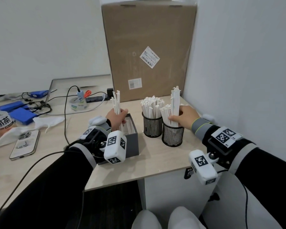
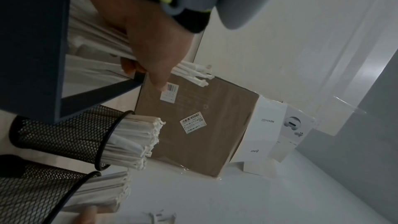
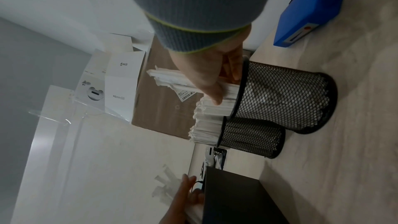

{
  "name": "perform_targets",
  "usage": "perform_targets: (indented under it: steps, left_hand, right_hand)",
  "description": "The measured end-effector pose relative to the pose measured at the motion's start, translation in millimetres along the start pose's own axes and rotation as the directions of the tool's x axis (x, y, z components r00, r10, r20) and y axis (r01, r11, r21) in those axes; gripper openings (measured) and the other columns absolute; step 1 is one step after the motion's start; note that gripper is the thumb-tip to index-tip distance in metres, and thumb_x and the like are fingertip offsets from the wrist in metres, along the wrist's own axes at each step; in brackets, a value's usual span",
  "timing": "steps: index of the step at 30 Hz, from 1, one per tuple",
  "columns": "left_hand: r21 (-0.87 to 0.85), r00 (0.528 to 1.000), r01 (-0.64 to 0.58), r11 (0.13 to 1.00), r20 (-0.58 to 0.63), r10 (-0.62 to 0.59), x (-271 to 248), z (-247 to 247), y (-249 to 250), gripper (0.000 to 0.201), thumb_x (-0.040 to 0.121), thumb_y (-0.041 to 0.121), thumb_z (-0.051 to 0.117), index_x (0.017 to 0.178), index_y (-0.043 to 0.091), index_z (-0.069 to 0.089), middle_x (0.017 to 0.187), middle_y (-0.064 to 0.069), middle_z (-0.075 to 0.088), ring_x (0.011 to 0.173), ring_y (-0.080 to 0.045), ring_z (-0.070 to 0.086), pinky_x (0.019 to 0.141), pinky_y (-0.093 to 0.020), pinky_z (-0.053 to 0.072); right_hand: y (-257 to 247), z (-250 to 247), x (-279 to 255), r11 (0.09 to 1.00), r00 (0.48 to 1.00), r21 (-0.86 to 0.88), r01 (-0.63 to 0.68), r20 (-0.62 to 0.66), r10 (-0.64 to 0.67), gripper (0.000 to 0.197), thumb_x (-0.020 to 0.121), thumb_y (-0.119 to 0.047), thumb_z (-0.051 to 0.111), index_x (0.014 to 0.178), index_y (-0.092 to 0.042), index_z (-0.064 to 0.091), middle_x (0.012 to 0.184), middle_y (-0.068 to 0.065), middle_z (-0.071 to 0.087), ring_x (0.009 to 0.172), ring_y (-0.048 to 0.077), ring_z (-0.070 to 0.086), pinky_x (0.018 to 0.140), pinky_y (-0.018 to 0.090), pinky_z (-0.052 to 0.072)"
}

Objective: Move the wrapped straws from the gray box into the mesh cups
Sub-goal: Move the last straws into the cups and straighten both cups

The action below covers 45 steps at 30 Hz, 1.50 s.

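The gray box [image 1: 132,138] sits on the desk with white wrapped straws inside. My left hand [image 1: 117,117] grips a bunch of wrapped straws [image 1: 116,101] upright above the box's far end; the same straws [image 2: 193,72] stick out past my left hand [image 2: 155,54] in the left wrist view. Two black mesh cups stand to the right, a far cup [image 1: 152,126] and a near cup [image 1: 172,135], both packed with straws. My right hand [image 1: 184,117] holds a taller bunch of straws [image 1: 175,103] standing in the near cup [image 3: 284,96], with my right hand [image 3: 206,74] at its rim.
A tall cardboard box [image 1: 147,52] stands right behind the cups, and a wall [image 1: 246,63] closes the right side. Left of the box lie cables [image 1: 66,113], a tape roll [image 1: 78,103], blue packs [image 1: 23,115], a phone [image 1: 25,144] and a drink bottle [image 1: 1,121].
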State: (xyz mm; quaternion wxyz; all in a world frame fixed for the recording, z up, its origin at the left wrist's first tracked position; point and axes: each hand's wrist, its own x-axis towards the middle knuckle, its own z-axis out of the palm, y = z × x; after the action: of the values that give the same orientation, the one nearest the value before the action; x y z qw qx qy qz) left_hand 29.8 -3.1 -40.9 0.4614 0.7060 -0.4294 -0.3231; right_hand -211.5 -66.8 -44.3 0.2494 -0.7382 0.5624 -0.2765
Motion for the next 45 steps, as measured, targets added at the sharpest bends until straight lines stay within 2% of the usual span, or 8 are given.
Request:
perform_targets:
  steps: [11, 14, 22, 27, 30, 35, 40, 45]
  left_hand:
    - [-0.106, 0.996, -0.053, 0.993, -0.078, 0.045, 6.4, -2.4, -4.7, 0.023, 0.090, 0.026, 0.053, 0.071, 0.020, 0.064, 0.033, 0.005, 0.049, 0.053, -0.020, 0.048, 0.074, -0.033, 0.044]
    - [-0.115, 0.996, -0.060, 0.992, -0.074, 0.052, 8.7, -1.4, -5.7, 0.024, 0.091, 0.025, 0.052, 0.071, 0.018, 0.063, 0.032, 0.006, 0.048, 0.052, -0.020, 0.047, 0.073, -0.033, 0.044]
    - [-0.131, 0.995, -0.082, 0.988, -0.064, 0.074, 14.5, -0.1, -11.1, 0.025, 0.092, 0.026, 0.052, 0.072, 0.016, 0.064, 0.050, -0.001, 0.047, 0.052, -0.019, 0.047, 0.072, -0.033, 0.044]
    - [-0.112, 0.994, -0.098, 0.989, -0.055, 0.092, 16.0, -0.2, -11.6, 0.026, 0.093, 0.027, 0.051, 0.072, 0.018, 0.063, 0.055, -0.004, 0.046, 0.053, -0.018, 0.048, 0.070, -0.030, 0.044]
    - [-0.147, 0.995, -0.089, 0.985, -0.049, 0.082, 18.1, -1.2, -13.8, 0.029, 0.092, 0.031, 0.055, 0.068, 0.017, 0.064, 0.046, 0.001, 0.048, 0.053, -0.019, 0.049, 0.074, -0.033, 0.044]
    - [-0.165, 0.998, -0.048, 0.985, -0.042, 0.041, 20.9, -8.9, -11.6, 0.045, 0.077, 0.050, 0.067, 0.051, 0.016, 0.053, 0.046, 0.000, 0.053, 0.050, -0.019, 0.048, 0.071, -0.033, 0.045]
    - [-0.329, 0.994, -0.062, 0.942, -0.106, 0.029, 19.6, -16.1, 3.0, 0.053, 0.072, 0.057, 0.062, 0.034, 0.023, 0.054, 0.039, 0.005, 0.051, 0.050, -0.019, 0.046, 0.070, -0.036, 0.041]
    - [-0.344, 0.977, -0.198, 0.918, -0.146, 0.156, 13.8, -23.7, 31.9, 0.048, 0.091, 0.042, 0.051, 0.051, 0.020, 0.065, 0.050, 0.004, 0.059, 0.060, -0.015, 0.055, 0.069, -0.030, 0.047]
  right_hand:
    - [17.4, -5.0, -4.2, 0.993, 0.996, -0.095, -0.067, 0.044, 0.071, 0.050, 0.070, -0.036, 0.079, 0.114, -0.015, 0.066, 0.111, 0.004, 0.069, 0.101, 0.024, 0.062, 0.088, 0.033, 0.049]
    - [16.2, -11.1, -3.5, 0.988, 0.995, -0.131, -0.086, 0.040, 0.092, 0.040, 0.068, -0.042, 0.080, 0.094, -0.014, 0.069, 0.093, 0.003, 0.067, 0.088, 0.021, 0.060, 0.078, 0.028, 0.046]
    - [-6.3, -22.5, 9.3, 0.984, 0.902, -0.006, 0.177, -0.399, -0.165, 0.063, 0.075, -0.042, 0.074, 0.122, -0.009, 0.047, 0.123, 0.010, 0.052, 0.114, 0.025, 0.051, 0.099, 0.040, 0.043]
    - [-31.3, -28.7, 28.3, 0.902, 0.928, -0.250, 0.351, -0.039, -0.372, 0.051, 0.098, -0.036, 0.043, 0.144, -0.015, 0.035, 0.151, 0.006, 0.036, 0.142, 0.020, 0.028, 0.115, 0.041, 0.025]
    - [-32.2, -24.4, 20.4, 0.872, 0.941, -0.374, 0.316, 0.240, -0.238, 0.045, 0.102, -0.037, 0.029, 0.112, -0.004, 0.057, 0.113, 0.011, 0.061, 0.116, 0.029, 0.052, 0.098, 0.033, 0.036]
    - [-21.5, -17.6, 17.2, 0.861, 0.956, -0.424, 0.282, 0.055, -0.287, 0.054, 0.098, -0.053, 0.024, 0.133, -0.023, 0.051, 0.148, 0.000, 0.041, 0.146, 0.021, 0.018, 0.116, 0.050, 0.010]
    - [-56.7, -15.5, 11.8, 0.827, 0.798, -0.221, 0.518, -0.223, -0.559, 0.043, 0.086, -0.043, 0.040, 0.096, -0.013, 0.069, 0.104, 0.003, 0.068, 0.106, 0.025, 0.058, 0.094, 0.038, 0.042]
    - [-113.2, 13.6, -6.3, 0.858, 0.851, 0.021, 0.514, -0.144, -0.506, 0.013, 0.086, -0.020, 0.062, 0.094, -0.010, 0.065, 0.098, 0.005, 0.069, 0.092, 0.019, 0.064, 0.089, 0.036, 0.048]
